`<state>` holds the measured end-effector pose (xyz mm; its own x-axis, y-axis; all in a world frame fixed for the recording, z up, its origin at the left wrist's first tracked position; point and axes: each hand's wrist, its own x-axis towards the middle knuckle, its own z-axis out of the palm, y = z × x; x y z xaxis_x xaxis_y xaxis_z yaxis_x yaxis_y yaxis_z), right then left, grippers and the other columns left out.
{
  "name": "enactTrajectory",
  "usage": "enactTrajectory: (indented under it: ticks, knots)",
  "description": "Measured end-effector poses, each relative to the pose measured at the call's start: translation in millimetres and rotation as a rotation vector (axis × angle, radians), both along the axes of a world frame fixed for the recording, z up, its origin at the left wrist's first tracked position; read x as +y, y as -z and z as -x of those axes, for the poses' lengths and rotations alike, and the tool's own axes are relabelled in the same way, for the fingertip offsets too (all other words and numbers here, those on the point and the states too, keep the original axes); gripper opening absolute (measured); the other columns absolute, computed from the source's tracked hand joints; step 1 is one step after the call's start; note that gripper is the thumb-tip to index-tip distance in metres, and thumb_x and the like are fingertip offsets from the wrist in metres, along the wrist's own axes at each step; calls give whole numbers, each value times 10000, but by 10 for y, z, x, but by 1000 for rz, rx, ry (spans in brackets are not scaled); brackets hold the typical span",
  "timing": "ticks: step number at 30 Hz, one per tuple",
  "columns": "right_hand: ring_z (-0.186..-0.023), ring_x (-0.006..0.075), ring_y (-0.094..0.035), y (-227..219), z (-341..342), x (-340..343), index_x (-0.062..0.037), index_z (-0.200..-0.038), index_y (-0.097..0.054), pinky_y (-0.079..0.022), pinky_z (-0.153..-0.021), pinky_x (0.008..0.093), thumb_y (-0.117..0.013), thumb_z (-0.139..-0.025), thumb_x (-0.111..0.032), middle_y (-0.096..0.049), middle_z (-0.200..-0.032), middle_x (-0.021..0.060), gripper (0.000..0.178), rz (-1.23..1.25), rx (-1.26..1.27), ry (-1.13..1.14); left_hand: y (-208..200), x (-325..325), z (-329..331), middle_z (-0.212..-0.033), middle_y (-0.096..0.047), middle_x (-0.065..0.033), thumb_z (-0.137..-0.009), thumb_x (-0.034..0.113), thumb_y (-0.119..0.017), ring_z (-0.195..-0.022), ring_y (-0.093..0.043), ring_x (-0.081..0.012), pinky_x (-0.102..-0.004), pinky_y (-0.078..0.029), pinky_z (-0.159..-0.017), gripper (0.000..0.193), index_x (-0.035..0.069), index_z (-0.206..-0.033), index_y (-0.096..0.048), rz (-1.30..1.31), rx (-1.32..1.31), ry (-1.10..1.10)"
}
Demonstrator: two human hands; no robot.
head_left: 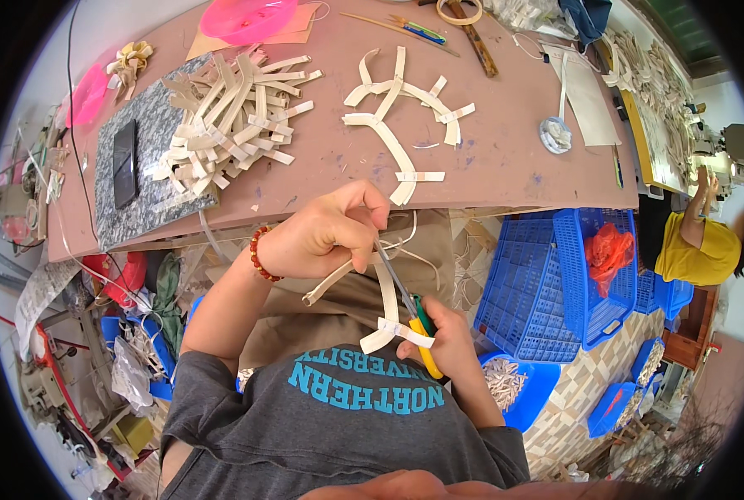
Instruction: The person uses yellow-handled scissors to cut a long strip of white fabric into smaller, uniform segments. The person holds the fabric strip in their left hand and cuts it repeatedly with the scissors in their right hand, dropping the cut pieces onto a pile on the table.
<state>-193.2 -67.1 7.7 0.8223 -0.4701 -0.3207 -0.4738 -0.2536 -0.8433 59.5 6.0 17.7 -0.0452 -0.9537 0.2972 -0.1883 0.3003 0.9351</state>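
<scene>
My left hand [334,235], a red bead bracelet at its wrist, pinches a cream fabric strap [386,292] over my lap, just off the table's near edge. From there the strap hangs toward my shirt, with a short cross tab near its lower end. My right hand [445,337] grips scissors with yellow and green handles [428,358]. The blades run up along the strap to the left fingertips; whether they are parted is unclear. A thin pale strip [415,225] curls beside the fingers. Joined straps [393,146] lie on the table ahead.
A heap of cream straps [234,125] and a black phone [126,164] rest on a speckled stone slab [109,221]. Farther back are a pink basin [247,21], a cutter knife [418,30] and a hammer [478,50]. Blue crates [522,292] stand at right; another person [701,242] sits beyond.
</scene>
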Motion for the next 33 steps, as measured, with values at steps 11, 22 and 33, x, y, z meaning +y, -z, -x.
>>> enactTrajectory:
  ticks: [11, 22, 33]
  knots:
    - [-557, 50, -459, 174, 120, 15, -60, -702, -495, -389, -515, 241, -833, -550, -410, -525, -593, -12, 510, -111, -52, -9, -15, -40, -49, -961, -477, -77, -704, -54, -670, -836, -527, -159, -255, -466, -732, 151, 77, -723, -597, 26, -125, 21]
    - [-552, 29, -423, 280, 59, 118, -18, -845, -524, -319, -485, 186, -609, -552, -767, -463, -643, -46, 809, -551, -161, 129, 139, -34, 311, -887, -560, -25, -773, -12, -661, -780, -555, -82, -227, -478, -694, 406, 68, -1089, -419, -361, 864, -255]
    - [-659, 70, -438, 266, 96, 63, -33, -799, -528, -342, -586, 222, -625, -707, -631, -468, -738, -18, 613, -712, -257, 2, 79, -23, 229, -895, -578, -39, -748, -74, -656, -815, -580, -93, -224, -491, -713, 410, 75, -1024, -392, -452, 735, -163]
